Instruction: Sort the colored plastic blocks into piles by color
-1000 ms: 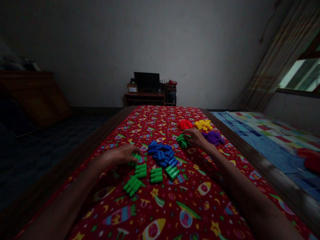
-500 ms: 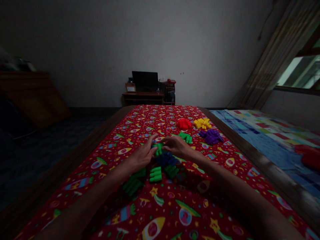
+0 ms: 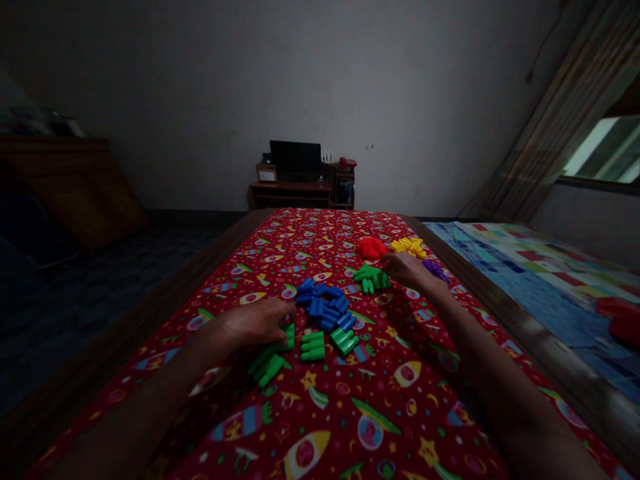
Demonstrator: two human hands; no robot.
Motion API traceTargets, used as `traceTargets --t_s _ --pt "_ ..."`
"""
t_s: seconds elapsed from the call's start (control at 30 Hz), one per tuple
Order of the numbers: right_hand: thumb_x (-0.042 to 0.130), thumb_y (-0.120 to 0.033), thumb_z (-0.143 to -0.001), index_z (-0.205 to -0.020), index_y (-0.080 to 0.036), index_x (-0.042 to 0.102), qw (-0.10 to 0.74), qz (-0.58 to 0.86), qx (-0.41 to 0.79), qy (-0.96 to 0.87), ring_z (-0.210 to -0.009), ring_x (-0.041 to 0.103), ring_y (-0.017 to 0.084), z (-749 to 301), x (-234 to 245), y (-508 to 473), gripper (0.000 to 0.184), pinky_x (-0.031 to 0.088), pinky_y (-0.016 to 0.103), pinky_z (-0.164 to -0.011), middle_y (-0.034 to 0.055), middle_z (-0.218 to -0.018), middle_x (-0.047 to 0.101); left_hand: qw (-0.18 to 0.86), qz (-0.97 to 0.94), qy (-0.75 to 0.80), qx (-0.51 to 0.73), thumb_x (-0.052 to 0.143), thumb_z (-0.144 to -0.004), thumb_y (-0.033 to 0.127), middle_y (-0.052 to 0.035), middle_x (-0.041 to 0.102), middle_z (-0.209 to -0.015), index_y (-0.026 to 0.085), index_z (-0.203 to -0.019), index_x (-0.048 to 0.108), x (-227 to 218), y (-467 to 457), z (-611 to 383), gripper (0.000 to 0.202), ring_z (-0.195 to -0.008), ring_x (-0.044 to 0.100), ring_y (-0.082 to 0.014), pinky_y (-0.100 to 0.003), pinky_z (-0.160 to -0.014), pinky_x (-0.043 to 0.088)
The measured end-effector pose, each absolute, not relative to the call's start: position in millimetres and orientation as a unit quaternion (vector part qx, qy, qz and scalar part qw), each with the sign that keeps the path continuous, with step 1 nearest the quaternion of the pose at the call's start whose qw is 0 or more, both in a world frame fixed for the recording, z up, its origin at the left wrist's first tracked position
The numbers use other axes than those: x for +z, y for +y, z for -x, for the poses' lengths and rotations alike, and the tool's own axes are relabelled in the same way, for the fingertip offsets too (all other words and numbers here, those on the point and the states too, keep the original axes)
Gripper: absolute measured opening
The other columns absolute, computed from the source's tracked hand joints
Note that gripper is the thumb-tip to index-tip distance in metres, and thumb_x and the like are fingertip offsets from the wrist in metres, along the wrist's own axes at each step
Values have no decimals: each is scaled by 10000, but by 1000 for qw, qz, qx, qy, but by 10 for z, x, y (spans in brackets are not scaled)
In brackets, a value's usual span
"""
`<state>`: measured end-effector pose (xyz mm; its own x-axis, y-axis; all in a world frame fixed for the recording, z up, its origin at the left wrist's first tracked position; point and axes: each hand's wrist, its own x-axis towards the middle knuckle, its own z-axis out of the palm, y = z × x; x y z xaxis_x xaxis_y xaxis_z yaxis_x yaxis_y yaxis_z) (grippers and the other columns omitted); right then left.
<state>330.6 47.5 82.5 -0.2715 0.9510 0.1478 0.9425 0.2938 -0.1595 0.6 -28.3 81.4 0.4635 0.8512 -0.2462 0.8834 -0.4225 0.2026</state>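
Observation:
My left hand (image 3: 253, 322) lies low on the red patterned cloth (image 3: 320, 413), fingers curled over a green block (image 3: 289, 336) at the edge of a loose group of green blocks (image 3: 313, 347). A heap of blue blocks (image 3: 325, 305) sits just beyond them. My right hand (image 3: 411, 269) is stretched further out, beside a small pile of green blocks (image 3: 373, 278), its fingers loose and holding nothing. It partly covers a purple pile (image 3: 437, 269). Red blocks (image 3: 371, 248) and yellow blocks (image 3: 409, 247) lie behind it.
The cloth covers a long wooden table with a dark rim (image 3: 525, 320). A patchwork mat (image 3: 540, 280) lies on the right under a curtained window (image 3: 600, 150). A low desk with a monitor (image 3: 296, 160) stands at the far wall. The room is dim.
Both hands met over the blue heap with a green block half a second ago. Since then my right hand went out to the far green pile and my left dropped back to the near green blocks.

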Motion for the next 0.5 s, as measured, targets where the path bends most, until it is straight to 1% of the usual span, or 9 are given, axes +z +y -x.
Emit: traceTargets --t_s 0.03,0.1,0.2,0.27,0.33,0.4,0.5 --pt "529 -179 -853 -1000 -130 702 113 594 2 -797 -723 596 158 -3270 849 454 232 335 228 -583 116 -863 701 172 -840 512 -58 646 -616 223 -22 705 -906 225 -956 694 807 -262 -22 344 -822 650 -207 -239 -658 459" --pt "490 -187 -876 -947 -125 706 131 573 -6 -809 -677 567 146 -3177 896 401 236 318 234 -580 109 -812 686 206 -838 505 -26 644 -610 235 -3 702 -859 227 -916 694 791 -184 -25 310 -792 646 -201 -241 -653 458" --pt "468 -207 -899 -836 -108 698 165 472 45 -865 -597 486 111 -2951 911 275 259 299 231 -577 65 -704 637 261 -816 506 99 643 -608 287 11 693 -778 211 -841 673 758 -42 -7 247 -740 639 -189 -254 -654 473" --pt "455 -274 -928 -862 -105 694 202 385 120 -893 -585 457 94 -2744 861 167 300 291 217 -571 34 -692 617 293 -780 512 208 643 -619 341 1 685 -750 195 -809 648 739 12 -37 239 -724 641 -192 -278 -668 492" --pt "464 -325 -935 -968 -119 684 242 326 184 -895 -588 458 86 -2533 782 67 303 289 204 -566 13 -713 620 327 -746 503 289 657 -614 380 -6 678 -743 190 -799 625 733 14 -112 266 -723 647 -194 -304 -688 510" --pt "512 -317 -914 -1015 -133 670 262 306 196 -894 -577 456 81 -2388 716 11 263 282 197 -560 -1 -705 619 349 -735 483 323 674 -599 388 -6 671 -746 192 -795 606 743 -20 -200 285 -726 649 -194 -320 -699 519" --pt "562 -243 -875 -934 -132 682 241 344 145 -896 -565 471 82 -2416 720 52 174 277 197 -551 6 -680 623 324 -753 480 312 663 -625 386 -13 675 -786 198 -822 599 761 -94 -269 280 -758 650 -198 -317 -703 516"
